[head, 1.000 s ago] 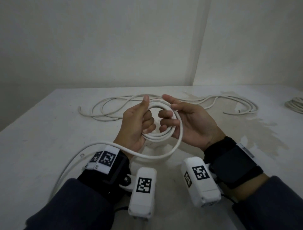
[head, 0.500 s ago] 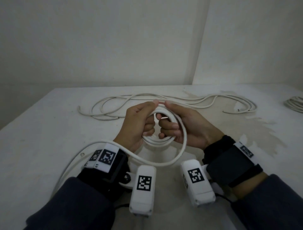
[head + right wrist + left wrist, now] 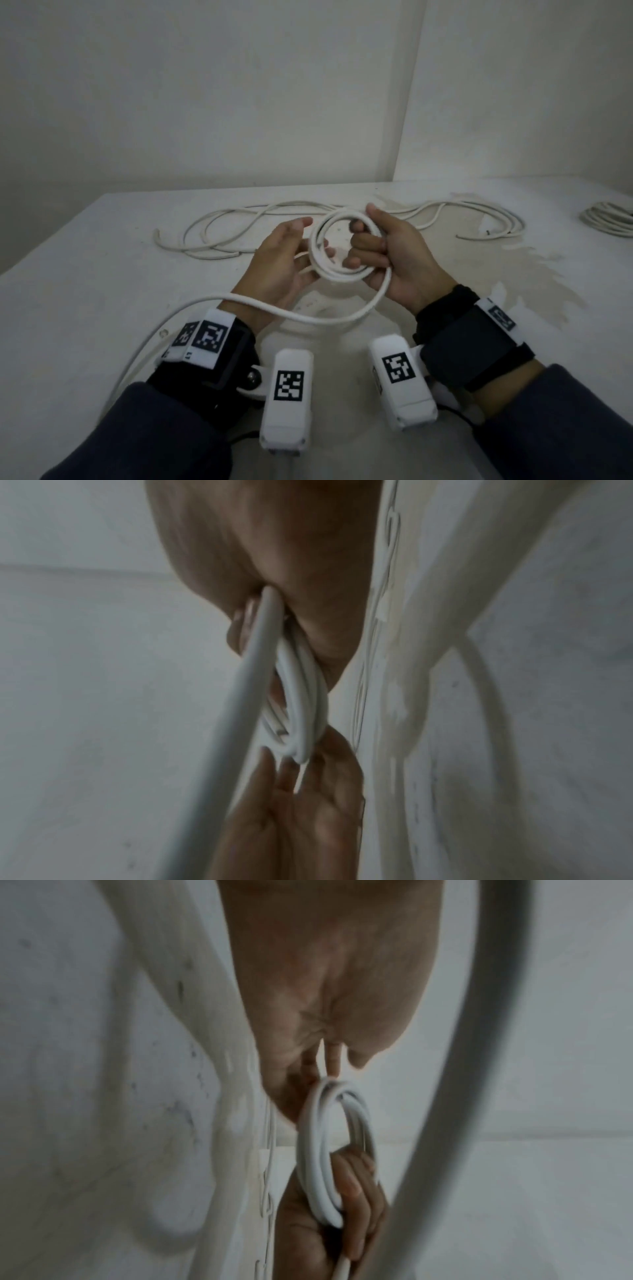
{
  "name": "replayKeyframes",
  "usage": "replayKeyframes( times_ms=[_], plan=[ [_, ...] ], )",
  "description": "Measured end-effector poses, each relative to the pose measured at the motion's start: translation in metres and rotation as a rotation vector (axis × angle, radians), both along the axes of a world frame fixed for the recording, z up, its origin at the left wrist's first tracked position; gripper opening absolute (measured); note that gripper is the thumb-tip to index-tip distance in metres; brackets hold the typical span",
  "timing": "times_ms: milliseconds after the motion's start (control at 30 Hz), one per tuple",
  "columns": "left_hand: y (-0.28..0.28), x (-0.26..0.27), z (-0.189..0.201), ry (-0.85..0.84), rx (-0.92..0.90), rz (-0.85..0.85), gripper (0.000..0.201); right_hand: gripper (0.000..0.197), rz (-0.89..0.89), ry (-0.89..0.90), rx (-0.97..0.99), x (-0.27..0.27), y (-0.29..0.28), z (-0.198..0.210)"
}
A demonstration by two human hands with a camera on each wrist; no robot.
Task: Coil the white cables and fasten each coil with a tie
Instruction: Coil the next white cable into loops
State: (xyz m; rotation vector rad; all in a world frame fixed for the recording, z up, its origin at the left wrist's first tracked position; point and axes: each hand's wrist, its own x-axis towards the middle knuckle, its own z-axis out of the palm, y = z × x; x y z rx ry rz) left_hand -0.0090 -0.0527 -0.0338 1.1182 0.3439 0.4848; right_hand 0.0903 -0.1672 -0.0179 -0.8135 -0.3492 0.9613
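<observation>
While the coil [image 3: 337,250] hangs above the table [image 3: 85,274] in the head view, the right hand [image 3: 394,260] grips its right side and the left hand [image 3: 284,260] spreads loosely at its left rim. Advice – feed the trailing cable [image 3: 308,317] in evenly, loops matched.

Left wrist: right fingers [image 3: 356,1180] curled through the coil.

Right wrist: left fingers [image 3: 284,775] straight – no legible writing, only coded wrist markers.
</observation>
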Motion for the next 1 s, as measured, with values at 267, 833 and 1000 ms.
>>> replayKeyframes(
  times_ms=[267, 833, 1000],
  plan=[
    [-0.002, -0.022, -0.002, 0.131, 0.246, -0.675, 0.05, 0.041, -0.739, 0.278, 0.144, 0.038, -0.023, -0.011],
    [0.011, -0.005, 0.008, -0.151, -0.106, 0.149, 0.021, 0.046, -0.165, 0.189, 0.02, 0.02, -0.007, -0.011],
    [0.004, -0.005, 0.015, -0.201, 0.072, 0.06, 0.031, 0.046, -0.228, 0.216, 0.129, 0.018, -0.006, -0.01]
  ],
)
